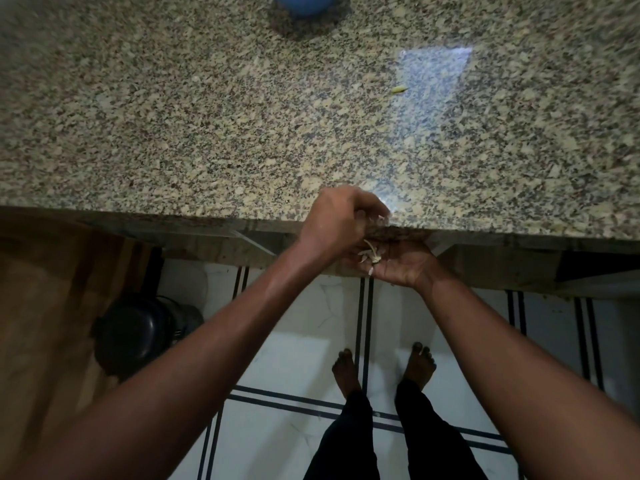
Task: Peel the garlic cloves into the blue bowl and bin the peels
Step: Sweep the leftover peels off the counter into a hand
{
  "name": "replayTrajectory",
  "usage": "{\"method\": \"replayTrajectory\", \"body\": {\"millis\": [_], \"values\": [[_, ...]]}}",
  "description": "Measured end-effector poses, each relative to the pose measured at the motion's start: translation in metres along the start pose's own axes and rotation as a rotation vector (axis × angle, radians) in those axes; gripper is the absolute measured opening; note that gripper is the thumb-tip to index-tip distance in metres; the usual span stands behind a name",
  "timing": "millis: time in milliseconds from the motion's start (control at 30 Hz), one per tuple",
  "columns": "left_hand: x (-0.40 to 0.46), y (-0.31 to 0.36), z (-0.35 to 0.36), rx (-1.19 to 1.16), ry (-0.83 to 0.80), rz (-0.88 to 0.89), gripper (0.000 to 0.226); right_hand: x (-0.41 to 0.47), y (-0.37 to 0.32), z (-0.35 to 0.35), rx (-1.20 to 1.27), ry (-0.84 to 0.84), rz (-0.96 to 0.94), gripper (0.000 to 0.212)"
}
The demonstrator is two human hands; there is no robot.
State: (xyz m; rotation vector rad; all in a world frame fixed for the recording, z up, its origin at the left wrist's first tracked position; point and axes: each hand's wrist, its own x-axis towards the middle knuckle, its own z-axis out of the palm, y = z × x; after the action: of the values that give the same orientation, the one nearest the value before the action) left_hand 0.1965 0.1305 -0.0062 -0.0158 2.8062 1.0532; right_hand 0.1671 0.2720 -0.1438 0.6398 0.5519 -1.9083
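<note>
Right now the left hand [341, 216], fingers curled, sweeps peels [372, 254] off the counter [207, 133] edge down into the cupped right hand [401, 263] just below

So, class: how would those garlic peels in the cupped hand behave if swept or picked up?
The garlic peels look thin and papery, so probably very light and floppy. They lie loose in the cupped right hand, so a draught could likely scatter them. Curled scraps like these would probably crumple rather than roll.
</note>
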Motion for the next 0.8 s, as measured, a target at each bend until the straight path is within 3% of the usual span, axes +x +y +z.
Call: {"method": "replayTrajectory", "body": {"millis": [133,233,300,367,500,567,600,700,733,800], "values": [[-0.012,-0.025,0.003,-0.128,0.141,0.04,0.023,0.001,0.0,-0.002,-0.005,0.051,-0.01,0.063],[-0.012,-0.047,0.013,0.262,0.255,0.106,0.03,0.004,0.002,-0.004,0.008,0.101,-0.014,0.065],[-0.022,-0.053,0.031,0.467,0.127,0.06,0.059,0.0,0.003,-0.001,0.019,0.099,-0.043,0.055],[-0.036,-0.051,0.051,0.53,0.025,0.091,0.075,-0.003,0.003,-0.003,0.007,0.134,-0.076,0.044],[-0.05,-0.042,0.074,0.513,-0.036,0.354,0.069,0.001,0.0,-0.016,-0.089,0.233,-0.124,0.032],[-0.051,-0.04,0.065,0.4,0.008,0.426,0.058,-0.002,0.001,-0.016,-0.102,0.194,-0.099,0.025],[-0.051,-0.039,0.056,0.322,0.091,0.423,0.051,-0.005,0.002,-0.013,-0.087,0.175,-0.102,0.027],[-0.04,-0.045,0.033,0.218,0.351,0.294,0.036,-0.001,0.004,-0.01,-0.073,0.129,-0.08,0.059],[-0.034,-0.05,0.03,0.267,0.345,0.22,0.04,-0.001,0.005,-0.011,-0.061,0.154,-0.052,0.061],[-0.03,-0.058,0.036,0.388,0.185,0.109,0.061,0.001,0.004,-0.014,-0.037,0.201,-0.063,0.061]]}}
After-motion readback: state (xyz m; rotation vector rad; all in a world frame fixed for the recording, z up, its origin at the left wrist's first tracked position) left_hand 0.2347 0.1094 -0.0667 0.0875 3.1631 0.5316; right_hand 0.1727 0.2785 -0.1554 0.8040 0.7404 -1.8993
